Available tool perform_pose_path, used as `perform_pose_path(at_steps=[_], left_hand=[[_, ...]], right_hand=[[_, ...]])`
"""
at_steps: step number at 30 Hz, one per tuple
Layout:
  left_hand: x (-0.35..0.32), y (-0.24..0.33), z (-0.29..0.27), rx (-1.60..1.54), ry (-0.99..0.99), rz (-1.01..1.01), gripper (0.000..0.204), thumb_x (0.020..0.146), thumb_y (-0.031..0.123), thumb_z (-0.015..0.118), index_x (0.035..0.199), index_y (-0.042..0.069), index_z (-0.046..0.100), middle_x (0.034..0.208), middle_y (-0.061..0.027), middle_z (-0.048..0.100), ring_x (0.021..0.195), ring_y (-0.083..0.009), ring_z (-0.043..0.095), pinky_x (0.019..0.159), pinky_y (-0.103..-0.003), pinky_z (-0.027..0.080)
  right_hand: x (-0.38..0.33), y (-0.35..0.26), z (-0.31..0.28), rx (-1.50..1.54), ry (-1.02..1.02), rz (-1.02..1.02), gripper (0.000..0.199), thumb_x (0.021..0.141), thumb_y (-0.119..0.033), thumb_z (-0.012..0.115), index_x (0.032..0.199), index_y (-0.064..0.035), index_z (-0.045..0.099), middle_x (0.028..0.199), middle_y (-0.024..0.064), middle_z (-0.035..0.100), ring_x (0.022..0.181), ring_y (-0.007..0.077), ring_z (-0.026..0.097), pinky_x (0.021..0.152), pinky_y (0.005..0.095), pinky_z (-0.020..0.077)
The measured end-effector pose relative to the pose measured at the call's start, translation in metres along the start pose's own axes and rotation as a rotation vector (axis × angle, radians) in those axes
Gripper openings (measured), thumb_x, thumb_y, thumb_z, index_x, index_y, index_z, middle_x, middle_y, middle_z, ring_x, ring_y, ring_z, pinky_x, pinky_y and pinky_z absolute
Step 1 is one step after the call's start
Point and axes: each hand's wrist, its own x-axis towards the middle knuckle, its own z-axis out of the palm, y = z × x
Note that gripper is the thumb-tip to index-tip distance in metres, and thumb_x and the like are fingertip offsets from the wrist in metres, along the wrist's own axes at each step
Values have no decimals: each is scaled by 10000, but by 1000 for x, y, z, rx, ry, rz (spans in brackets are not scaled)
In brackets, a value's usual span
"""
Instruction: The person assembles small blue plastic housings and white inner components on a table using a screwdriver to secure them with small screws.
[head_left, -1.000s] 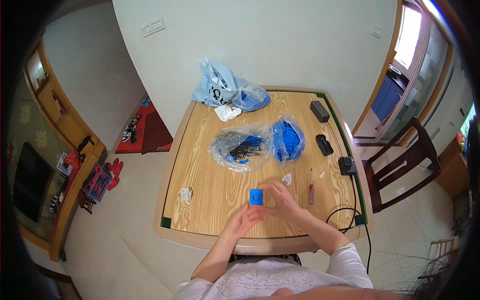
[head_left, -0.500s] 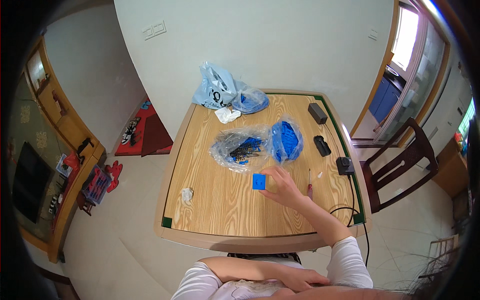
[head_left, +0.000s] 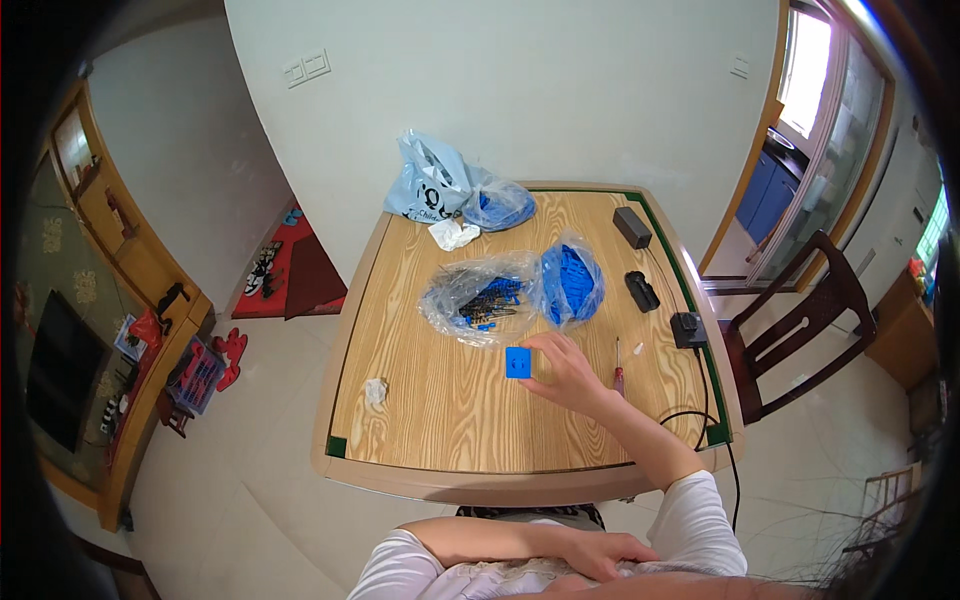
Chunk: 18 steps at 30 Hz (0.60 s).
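Observation:
My right hand point(head_left: 568, 377) reaches over the near middle of the table. Its thumb and fingers pinch a small blue square plastic piece point(head_left: 517, 362) by its top and bottom edges, with small curved marks on its face. My left hand point(head_left: 600, 555) lies across my body in front of the table's near edge, holding nothing, fingers loosely stretched. Beyond the right hand, a clear bag of dark screws and small blue parts point(head_left: 490, 300) lies spread out beside a clear bag of blue plastic pieces point(head_left: 573, 285).
A red-handled screwdriver point(head_left: 618, 372) lies right of my right hand. Black devices point(head_left: 642, 291) and a cable line the right side. Crumpled plastic point(head_left: 375, 391) lies at left. A light blue bag point(head_left: 428, 180) stands at the back; a dark wooden chair point(head_left: 800, 330) is at right.
The view has shifted very slightly. My right hand keeps the blue piece in nearly the same place; the left hand has moved a little on my body.

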Motion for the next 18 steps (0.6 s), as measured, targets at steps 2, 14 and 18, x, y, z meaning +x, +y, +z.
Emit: perform_pose_path(at_steps=[2,14,18], left_hand=[[-2,9,4,10,55,10,488,808,272,668,1177,-15,527,1058,-112,610,974,-162,533,851,-305,418],[-152,2,-79,356,1933,114,114,887,37,586,980,12,646,898,-31,651,847,-101,606,793,-229,469],[-162,-4,-87,123,1814,253,217,864,38,624,1077,4,637,1011,-64,662,891,-95,607,774,-214,471]], right_hand=[[0,-1,-3,-8,-3,1,461,707,-125,744,1107,-73,522,1076,129,562,1038,319,522,894,410,413],[-27,-13,9,93,41,-15,505,685,-120,776,1135,-89,549,1067,110,579,1008,303,541,871,394,427],[-26,-19,18,80,38,-44,505,677,-120,784,1129,-87,561,1055,101,585,995,295,545,863,394,433]])
